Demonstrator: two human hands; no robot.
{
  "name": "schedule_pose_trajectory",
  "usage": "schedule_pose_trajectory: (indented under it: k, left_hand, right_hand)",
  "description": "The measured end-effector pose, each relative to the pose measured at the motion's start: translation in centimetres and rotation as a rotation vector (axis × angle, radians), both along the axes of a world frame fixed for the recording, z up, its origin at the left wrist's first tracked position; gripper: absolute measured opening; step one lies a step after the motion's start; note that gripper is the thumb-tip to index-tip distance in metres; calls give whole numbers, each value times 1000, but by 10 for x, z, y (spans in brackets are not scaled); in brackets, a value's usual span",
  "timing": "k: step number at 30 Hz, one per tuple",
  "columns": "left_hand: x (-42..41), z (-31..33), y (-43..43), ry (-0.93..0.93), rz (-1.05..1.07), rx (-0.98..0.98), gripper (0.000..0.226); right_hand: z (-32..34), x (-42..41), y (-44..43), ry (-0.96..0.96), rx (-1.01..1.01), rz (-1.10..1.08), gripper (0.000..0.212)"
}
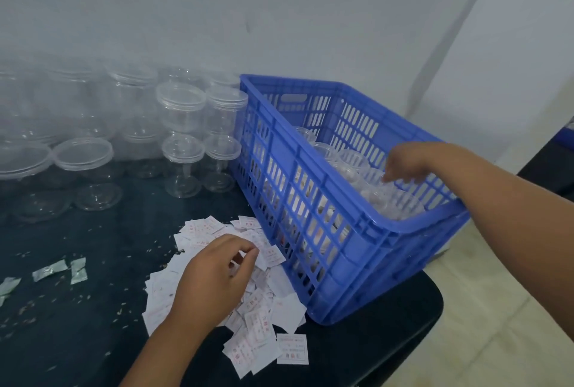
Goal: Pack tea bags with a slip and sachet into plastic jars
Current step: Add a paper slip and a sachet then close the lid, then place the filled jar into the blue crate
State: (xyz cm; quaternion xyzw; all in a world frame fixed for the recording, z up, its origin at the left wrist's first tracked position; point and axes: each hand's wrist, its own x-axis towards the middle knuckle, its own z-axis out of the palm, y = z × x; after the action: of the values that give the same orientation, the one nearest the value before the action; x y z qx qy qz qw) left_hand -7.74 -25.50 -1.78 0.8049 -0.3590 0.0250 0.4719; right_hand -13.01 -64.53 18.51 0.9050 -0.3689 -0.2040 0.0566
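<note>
A pile of white printed slips (264, 318) lies on the dark table (93, 324) beside a blue plastic crate (341, 247). My left hand (217, 275) is on the pile, thumb and forefinger pinching a slip (259, 248) at its far side. The crate holds several clear plastic jars (351, 160) with pale contents. My right hand (407, 163) reaches over the crate's right wall, fingers pointing down at the top of a jar (377, 192). Blur hides whether they grip it. A few silver sachets (49, 270) lie at the left.
Stacks of empty clear jars with lids (181, 113) line the wall at the back left. Tea crumbs are scattered over the table. The table's rounded corner (431, 302) ends just right of the crate, with tiled floor (497, 309) beyond it.
</note>
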Motion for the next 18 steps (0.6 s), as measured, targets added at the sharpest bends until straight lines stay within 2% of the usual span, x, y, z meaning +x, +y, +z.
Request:
schedule_pose_trajectory:
  k: [1, 3, 5, 7, 10, 14, 16, 18]
  left_hand:
    - [0, -1, 0, -1, 2, 12, 10]
    - [1, -2, -1, -6, 7, 42, 10]
    - [1, -1, -2, -12, 3, 51, 9]
    - [0, 4, -2, -30, -6, 73, 8]
    - [-2, 18, 1, -64, -4, 103, 9]
    - [-3, 38, 18, -82, 39, 200, 27]
    - [-4, 43, 37, -59, 49, 235, 14]
    - [-6, 40, 65, -23, 97, 228, 11]
  right_hand:
    - [14, 0, 12, -46, -82, 90, 49]
    - [42, 0, 46, -266, -156, 300, 49]
    - [60, -11, 95, -637, -31, 430, 43]
    - [63, -30, 152, -906, 98, 573, 40]
    - [35, -60, 231, -1030, 218, 771, 38]
    - [-44, -71, 293, -1158, 514, 745, 20]
    - [-97, -71, 320, -1262, 645, 625, 20]
    - [-152, -72, 345, -1270, 728, 523, 28]
